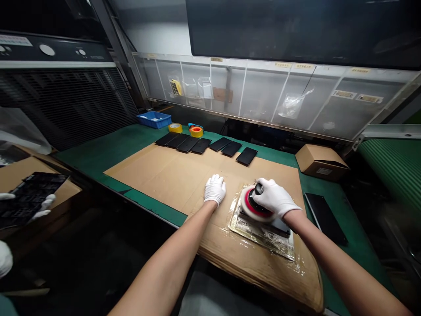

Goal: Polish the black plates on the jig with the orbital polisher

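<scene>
Green-matted workbench (85, 151) stretches across the dim room, a cardboard sheet (158, 184) laid over it and black panels (187, 144) lined along the sheet's far edge (a co-worker's gloved hand (46, 206) holds a dark board off left). The right hand (272, 197), gloved, grips the knob of a red-backed polisher (251, 208) sitting on a film-covered panel (263, 237); the left hand (215, 189) rests open, fingers lightly curled, on the cardboard just beside it.

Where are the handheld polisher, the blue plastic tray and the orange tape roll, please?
Handheld polisher (249, 202), head view, on its red ring.
Blue plastic tray (154, 123), head view, on its front wall.
Orange tape roll (196, 132), head view, on its orange side.
</scene>
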A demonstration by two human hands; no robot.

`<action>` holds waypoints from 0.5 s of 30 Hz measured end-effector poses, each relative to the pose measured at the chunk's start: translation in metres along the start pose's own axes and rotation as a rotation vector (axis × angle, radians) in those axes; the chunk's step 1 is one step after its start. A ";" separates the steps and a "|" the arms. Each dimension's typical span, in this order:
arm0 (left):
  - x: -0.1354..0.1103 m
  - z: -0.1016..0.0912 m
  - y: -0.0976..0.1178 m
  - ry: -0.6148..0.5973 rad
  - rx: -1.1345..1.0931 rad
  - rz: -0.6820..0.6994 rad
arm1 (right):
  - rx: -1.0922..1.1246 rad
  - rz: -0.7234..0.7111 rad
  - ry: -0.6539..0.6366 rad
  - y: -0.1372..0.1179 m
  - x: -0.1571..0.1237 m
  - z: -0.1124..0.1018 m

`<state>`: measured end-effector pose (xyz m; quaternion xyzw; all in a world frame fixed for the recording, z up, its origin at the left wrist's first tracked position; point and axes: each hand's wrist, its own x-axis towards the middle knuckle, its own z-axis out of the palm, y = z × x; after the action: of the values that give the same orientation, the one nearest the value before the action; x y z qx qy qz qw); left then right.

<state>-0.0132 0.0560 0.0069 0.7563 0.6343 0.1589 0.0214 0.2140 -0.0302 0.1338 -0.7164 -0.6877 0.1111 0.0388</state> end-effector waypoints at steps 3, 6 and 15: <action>0.003 -0.002 -0.003 -0.050 -0.013 -0.011 | -0.005 -0.019 -0.025 -0.002 -0.002 0.000; 0.002 -0.011 -0.015 -0.217 -0.023 0.065 | -0.015 -0.005 -0.023 -0.007 -0.001 -0.003; -0.036 -0.017 -0.035 -0.111 -0.005 0.187 | -0.034 -0.091 -0.092 -0.028 -0.013 -0.006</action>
<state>-0.0562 0.0256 0.0074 0.8198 0.5583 0.1195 0.0436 0.1870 -0.0412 0.1466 -0.6790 -0.7225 0.1303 0.0000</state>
